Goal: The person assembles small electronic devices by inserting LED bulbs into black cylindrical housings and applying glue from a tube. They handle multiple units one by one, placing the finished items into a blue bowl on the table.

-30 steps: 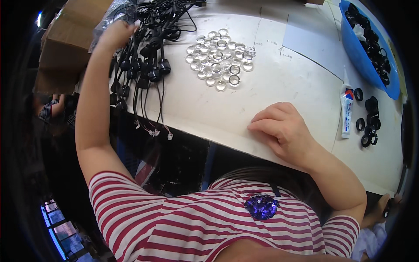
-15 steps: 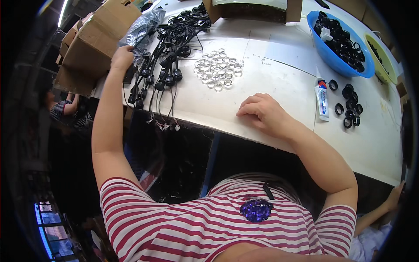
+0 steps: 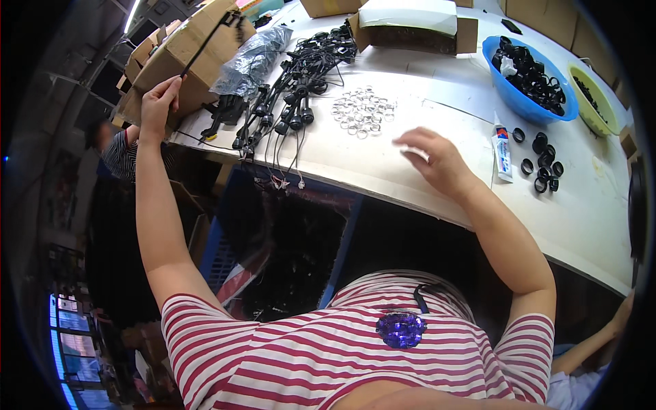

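At the left, my left hand (image 3: pixel 161 102) is raised beside the cardboard box, its fingers pinching the end of a thin black cable-like length (image 3: pixel 203 49). This stretches up and to the right to a dark, blurred end in front of the box. My right hand (image 3: pixel 437 160) hovers over the near part of the table, fingers apart and holding nothing. Beyond it, up and to the left, lies a cluster of clear rings (image 3: pixel 363 113). Between the hands is a heap of black cables (image 3: pixel 301 96) with black round housings; their white plugs (image 3: pixel 280 183) hang over the table edge.
A cardboard box (image 3: pixel 198 58) and grey plastic bag (image 3: pixel 254 61) are at the left, an open carton (image 3: pixel 410 31) at the back. A blue basin (image 3: pixel 570 102) of black rings, a yellow-green basin (image 3: pixel 610 123), a tube (image 3: pixel 503 154) and loose black rings (image 3: pixel 544 160) are at right.
My left hand has moved left, away from the plastic bag, and now holds up the thin black length. My right hand has lifted slightly and shifted right, its fingers spreading.
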The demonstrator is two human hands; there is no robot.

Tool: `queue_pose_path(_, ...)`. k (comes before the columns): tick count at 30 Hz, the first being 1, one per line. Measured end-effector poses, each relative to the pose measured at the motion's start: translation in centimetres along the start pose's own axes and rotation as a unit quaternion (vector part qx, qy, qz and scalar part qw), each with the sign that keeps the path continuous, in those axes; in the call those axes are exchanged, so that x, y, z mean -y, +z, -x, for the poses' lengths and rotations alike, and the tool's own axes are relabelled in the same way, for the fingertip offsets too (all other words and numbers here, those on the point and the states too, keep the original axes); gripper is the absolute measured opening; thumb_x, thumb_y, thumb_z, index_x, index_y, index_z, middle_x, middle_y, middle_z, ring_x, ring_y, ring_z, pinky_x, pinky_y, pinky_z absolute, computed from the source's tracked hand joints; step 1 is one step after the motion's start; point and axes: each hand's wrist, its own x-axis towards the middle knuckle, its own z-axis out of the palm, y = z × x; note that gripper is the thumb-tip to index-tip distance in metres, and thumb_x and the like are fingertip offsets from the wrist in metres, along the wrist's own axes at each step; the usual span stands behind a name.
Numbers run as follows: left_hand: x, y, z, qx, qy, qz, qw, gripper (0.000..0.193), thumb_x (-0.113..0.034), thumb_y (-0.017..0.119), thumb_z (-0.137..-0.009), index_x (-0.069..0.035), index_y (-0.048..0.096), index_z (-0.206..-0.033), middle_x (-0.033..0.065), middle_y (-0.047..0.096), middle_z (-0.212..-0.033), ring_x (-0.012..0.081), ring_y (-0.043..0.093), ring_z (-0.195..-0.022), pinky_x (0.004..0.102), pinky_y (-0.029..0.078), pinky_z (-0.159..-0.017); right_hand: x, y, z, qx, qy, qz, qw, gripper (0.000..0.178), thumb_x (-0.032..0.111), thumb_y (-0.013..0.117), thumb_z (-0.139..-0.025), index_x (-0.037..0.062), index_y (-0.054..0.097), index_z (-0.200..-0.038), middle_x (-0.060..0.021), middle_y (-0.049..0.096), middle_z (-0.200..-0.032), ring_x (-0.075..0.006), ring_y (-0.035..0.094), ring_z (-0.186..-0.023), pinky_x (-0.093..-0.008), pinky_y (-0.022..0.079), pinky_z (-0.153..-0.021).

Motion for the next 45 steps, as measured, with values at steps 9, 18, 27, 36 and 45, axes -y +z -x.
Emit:
queue_pose_path(9, -11.4, 6.1, 8.6, 0.309, 0.174, -0.053, 0.934, 0.014, -0.007, 0.062, -0.08, 0.001, 0.065, -0.092, -0.0003, 0.055, -0.065, 0.0054, 0.047, -0.058, 0.0207, 0.036, -0.051, 10.9, -4.1, -2.1, -0.109, -0.191, 0.184, 0.958, 0.052, 0.032, 0.067, -0.074, 0.0075, 0.051, -0.116, -0.0126, 0.058, -0.105, -0.0306, 0.056, -0.094, -0.0373, 0.043, -0.083)
queue_pose_path(18, -12.0, 14.2, 16.7, -0.065, 0.245, 0.15, 0.956, 0.024, -0.021, 0.046, -0.092, 0.0, 0.054, -0.101, 0.0064, 0.054, -0.091, 0.013, 0.05, -0.087, 0.0271, 0.04, -0.078, 9.3, -0.1, 7.4, -0.042, 0.199, -0.192, 0.96, 0.024, 0.024, 0.06, -0.081, 0.0017, 0.056, -0.077, -0.0021, 0.052, -0.067, -0.0073, 0.048, -0.057, -0.0213, 0.038, -0.052)
queue_pose_path(27, -11.4, 25.0, 23.2, 0.073, -0.109, 0.742, 0.658, 0.056, -0.053, 0.034, -0.089, -0.008, 0.037, -0.122, 0.0096, 0.053, -0.097, 0.0193, 0.056, -0.082, 0.0358, 0.044, -0.077, 6.7, 3.4, 15.5, 0.022, 0.23, -0.207, 0.951, 0.016, 0.016, 0.062, -0.078, 0.0022, 0.054, -0.078, -0.0043, 0.05, -0.072, -0.0135, 0.048, -0.067, -0.0258, 0.039, -0.061)
queue_pose_path(36, -11.4, 25.9, 24.5, 0.075, -0.04, 0.722, 0.687, 0.051, -0.042, 0.055, -0.082, -0.008, 0.039, -0.117, 0.0041, 0.048, -0.083, 0.0099, 0.042, -0.063, 0.0237, 0.036, -0.06, 3.9, 6.8, 17.2, 0.033, 0.238, -0.131, 0.962, 0.037, 0.016, 0.068, -0.076, 0.0024, 0.052, -0.106, -0.0096, 0.058, -0.084, -0.0186, 0.056, -0.078, -0.03, 0.045, -0.069)
queue_pose_path(45, -11.0, 24.4, 23.9, 0.079, -0.001, 0.681, 0.728, 0.051, -0.041, 0.055, -0.083, -0.007, 0.038, -0.118, 0.0047, 0.049, -0.085, 0.0097, 0.043, -0.063, 0.0238, 0.037, -0.061, -1.6, 9.3, 19.9, 0.1, 0.181, 0.04, 0.978, 0.022, 0.019, 0.055, -0.084, 0.003, 0.062, -0.097, -0.0145, 0.062, -0.089, -0.0314, 0.058, -0.083, -0.0371, 0.046, -0.074)
